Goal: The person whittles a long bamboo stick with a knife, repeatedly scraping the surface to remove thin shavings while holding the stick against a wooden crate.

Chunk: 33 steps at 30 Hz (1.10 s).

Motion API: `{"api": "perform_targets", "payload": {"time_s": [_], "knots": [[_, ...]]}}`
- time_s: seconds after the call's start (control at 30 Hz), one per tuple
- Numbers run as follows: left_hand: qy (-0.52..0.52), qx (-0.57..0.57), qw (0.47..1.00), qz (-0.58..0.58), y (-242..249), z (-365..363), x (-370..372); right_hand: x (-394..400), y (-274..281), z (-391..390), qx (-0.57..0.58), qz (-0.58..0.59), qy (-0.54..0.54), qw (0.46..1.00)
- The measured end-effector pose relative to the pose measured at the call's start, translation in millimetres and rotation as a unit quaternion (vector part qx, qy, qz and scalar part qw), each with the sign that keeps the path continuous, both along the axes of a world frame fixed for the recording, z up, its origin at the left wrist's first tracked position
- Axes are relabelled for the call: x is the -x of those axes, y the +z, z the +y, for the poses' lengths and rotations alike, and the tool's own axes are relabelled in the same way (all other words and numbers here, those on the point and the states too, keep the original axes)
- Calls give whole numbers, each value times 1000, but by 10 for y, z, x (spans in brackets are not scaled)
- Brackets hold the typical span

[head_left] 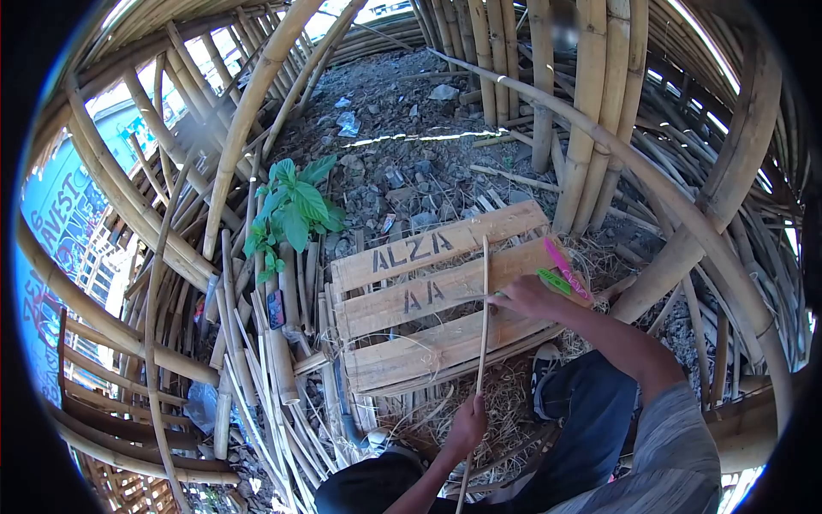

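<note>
A long thin bamboo stick (483, 351) runs upright through the view, crossing in front of a slatted wooden crate (368, 325) stencilled "ALZA" and "AA". My left hand (467, 426) is wrapped round the lower part of the stick. Higher up, my right hand (528, 300) is closed with its fingertips against the stick. Something small and yellowish shows at those fingertips, too little to name. On the crate's right end, close to my right hand, are a pink slim object (561, 255) and a bright green patch (555, 281).
Bamboo poles (591, 111) rise at the back right, and a leaning pole (668, 197) crosses the right side. A leafy green plant (295, 206) grows left of the crate. Cut bamboo lengths (278, 360) lie at the left. Shavings (505, 407) cover the ground by my legs.
</note>
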<state>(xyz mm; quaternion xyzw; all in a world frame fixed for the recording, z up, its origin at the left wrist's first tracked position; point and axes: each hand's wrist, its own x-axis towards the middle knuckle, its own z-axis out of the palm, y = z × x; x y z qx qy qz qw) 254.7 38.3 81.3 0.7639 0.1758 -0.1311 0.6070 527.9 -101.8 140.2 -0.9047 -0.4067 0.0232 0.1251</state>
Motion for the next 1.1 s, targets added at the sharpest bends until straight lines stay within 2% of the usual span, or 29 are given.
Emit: {"api": "perform_targets", "payload": {"time_s": [0.1, 0.2, 0.23, 0.27, 0.3, 0.33, 0.37, 0.4, 0.47, 0.5, 0.57, 0.63, 0.7, 0.77, 0.83, 0.9, 0.93, 1.0, 1.1], "knots": [[-5, 11, 1000, 12, 89, -1, 20, -23, 94, -21, 34, -24, 48, 998], [-2, -43, 998, -54, -29, -27, 26, -484, 0, -70, -35, -58, -5, 998], [1, -46, 997, -60, -7, -32, -21, -679, -44, -71, -29, -95, -78, 992], [10, 24, 1000, -10, 31, -18, -21, -700, 19, -9, -25, -127, -151, 980], [19, 92, 995, 42, 71, 10, -1, -651, 32, 40, -32, -125, -151, 980], [34, 133, 989, 49, 110, 12, 9, -570, 35, 53, -17, -78, -141, 987], [36, 133, 989, 49, 146, 17, 24, -448, 104, 66, 2, -32, -130, 991], [28, 119, 992, 46, 175, 15, 23, -278, 126, 67, 4, -34, -130, 991], [19, 108, 993, 42, 117, 2, -4, 37, 78, 41, 47, 7, -38, 998], [17, 88, 996, 29, 17, 6, -1, 67, 71, 43, 51, 9, -39, 998], [12, 69, 997, 20, -56, -5, 35, 135, 40, 17, 23, -55, 27, 998], [-4, 33, 999, 4, 16, -7, 29, -212, -27, -29, -7, -42, 31, 999], [-1, 16, 1000, -2, 75, -25, 16, -578, -31, -38, -53, -58, -180, 981], [23, 64, 997, 33, 78, -21, 10, -680, -71, -52, -67, -107, -158, 979], [20, 53, 998, 31, 49, 25, 27, -606, -128, -19, -79, -151, -140, 975], [10, 49, 998, 27, 10, 7, 21, -163, 139, 43, 9, 46, -90, 995], [8, 52, 998, 28, 13, 0, 11, -63, 74, 49, 13, 47, -92, 995], [1, 33, 999, 30, 30, -1, 18, 132, -27, 25, -9, -25, 58, 998], [6, 17, 1000, 0, -10, -10, 20, 129, 19, 37, 23, -47, 59, 997]]}}
